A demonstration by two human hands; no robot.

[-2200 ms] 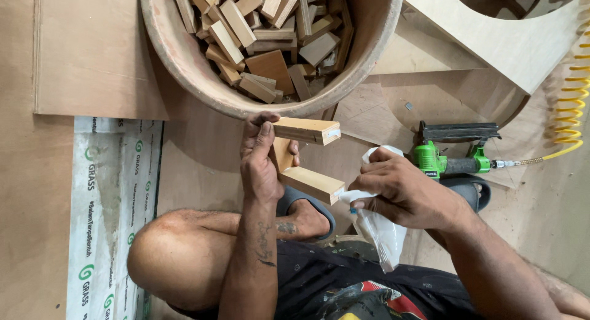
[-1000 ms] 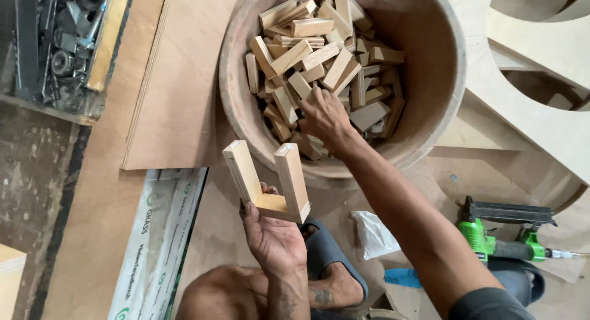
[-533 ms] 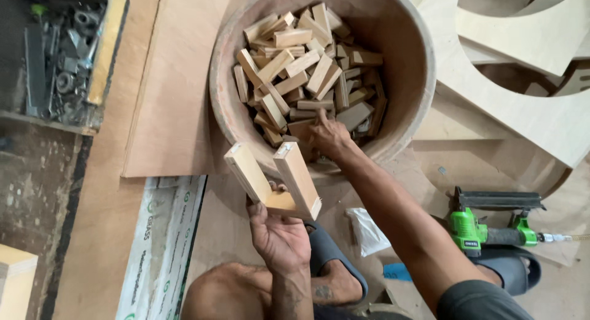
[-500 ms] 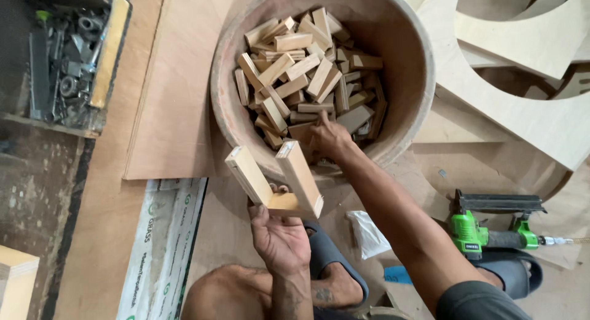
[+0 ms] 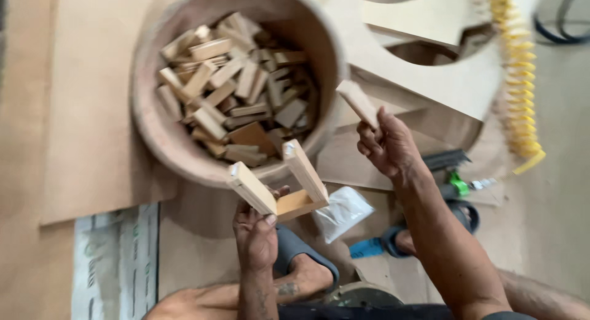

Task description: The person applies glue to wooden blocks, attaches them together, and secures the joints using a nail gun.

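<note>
Fingers (image 5: 367, 139) pinching wood block's (image 5: 357, 102) lower end

Pale tan wooden blocks (image 5: 233, 93) in brown round tub (image 5: 153, 136); pale U-shaped wood piece (image 5: 279, 185); yellow coiled hose (image 5: 513, 80); green tool (image 5: 458, 185), blurred; grey sandal (image 5: 295, 255); possibly blue sandal (image 5: 375, 246); whitish plastic bag (image 5: 341, 212)

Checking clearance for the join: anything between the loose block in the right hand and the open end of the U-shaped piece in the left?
Nothing visible. The right hand holds the small wooden block up, right of the wooden tub. The left hand grips the U-shaped wooden assembly lower left. Only open air lies between them; the tub's rim sits just behind.
</note>
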